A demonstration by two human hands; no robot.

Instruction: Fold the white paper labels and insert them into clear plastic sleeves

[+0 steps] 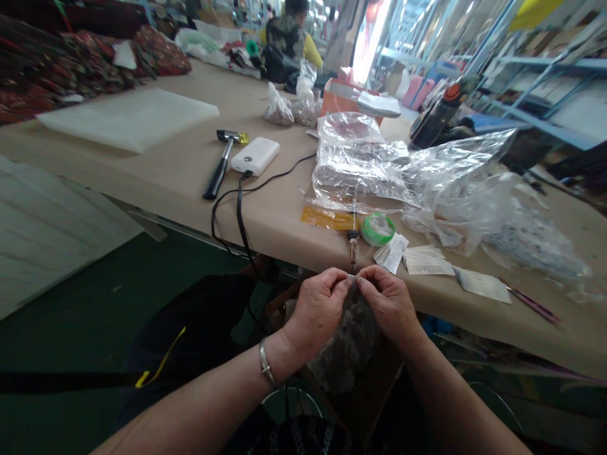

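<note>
My left hand (318, 307) and my right hand (387, 302) meet fingertip to fingertip just below the table's front edge (265, 243). Both pinch the top of a small clear plastic bag (348, 341) that hangs between them over my lap and holds dark, speckled small parts. A metal bangle sits on my left wrist. What exactly the fingertips grip at the bag's mouth is hidden by the fingers.
On the tan table lie a hammer (220, 164), a white power bank (255, 155) with a black cable, a green tape roll (378, 228), a small awl-like tool (353, 237), paper slips (427, 260) and crumpled clear bags (408, 177). Another person (289, 38) sits at the far end.
</note>
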